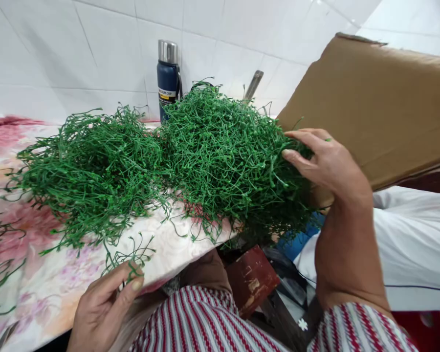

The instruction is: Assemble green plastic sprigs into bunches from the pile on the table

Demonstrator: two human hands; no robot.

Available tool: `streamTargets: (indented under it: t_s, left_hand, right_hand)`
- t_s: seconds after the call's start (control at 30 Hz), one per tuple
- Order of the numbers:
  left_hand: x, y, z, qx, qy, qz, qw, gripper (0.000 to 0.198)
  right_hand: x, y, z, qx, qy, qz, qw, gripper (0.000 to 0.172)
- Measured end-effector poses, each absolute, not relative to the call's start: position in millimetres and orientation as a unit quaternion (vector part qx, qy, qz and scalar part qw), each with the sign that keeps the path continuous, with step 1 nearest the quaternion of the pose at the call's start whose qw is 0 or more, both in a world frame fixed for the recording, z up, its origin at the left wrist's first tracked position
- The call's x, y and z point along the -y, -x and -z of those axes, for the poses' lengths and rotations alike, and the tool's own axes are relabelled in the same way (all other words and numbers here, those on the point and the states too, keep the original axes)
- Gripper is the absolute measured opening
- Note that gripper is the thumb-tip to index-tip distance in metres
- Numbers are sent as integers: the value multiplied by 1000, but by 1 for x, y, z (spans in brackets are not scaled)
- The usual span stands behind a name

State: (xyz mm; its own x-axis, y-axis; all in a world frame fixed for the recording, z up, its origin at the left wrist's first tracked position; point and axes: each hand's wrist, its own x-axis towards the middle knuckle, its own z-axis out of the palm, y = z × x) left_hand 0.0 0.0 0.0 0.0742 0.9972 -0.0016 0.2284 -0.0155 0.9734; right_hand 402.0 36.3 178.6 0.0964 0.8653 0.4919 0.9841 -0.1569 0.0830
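Observation:
A big tangled heap of thin green plastic stems (190, 161) lies across a table covered with a floral cloth (40, 288). My left hand (106, 305) is at the table's near edge, thumb and fingers pinched on one small green stem sprig (130, 256). My right hand (326, 164) rests on the right end of the heap, fingers bent and pressed into the stems. Whether it grips any of them is hard to tell.
A dark blue vacuum flask (167, 78) with a steel cap stands behind the heap against the white tiled wall. A brown cardboard box (381, 102) leans at the right. A reddish wooden stool (251, 278) and white fabric (414, 249) lie below the table edge.

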Motion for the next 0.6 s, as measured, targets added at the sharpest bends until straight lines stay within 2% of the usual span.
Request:
streamTargets:
  t_s: [0.27,0.4,0.5,0.6]
  left_hand:
    - [-6,3,-5,-469,-644,-431,424,7]
    - [-10,14,5,-442,-707,-393,389,12]
    - [-9,15,3,-433,-716,-404,369,15]
    - [-6,9,-5,-455,-691,-415,378,9]
  right_hand:
    - [-29,-385,-190,610,707,276,228,39]
    - [-25,-387,-183,588,720,272,248,42]
    - [-19,-395,-179,571,704,291,307,45]
    - [-11,-405,-177,556,677,321,360,49]
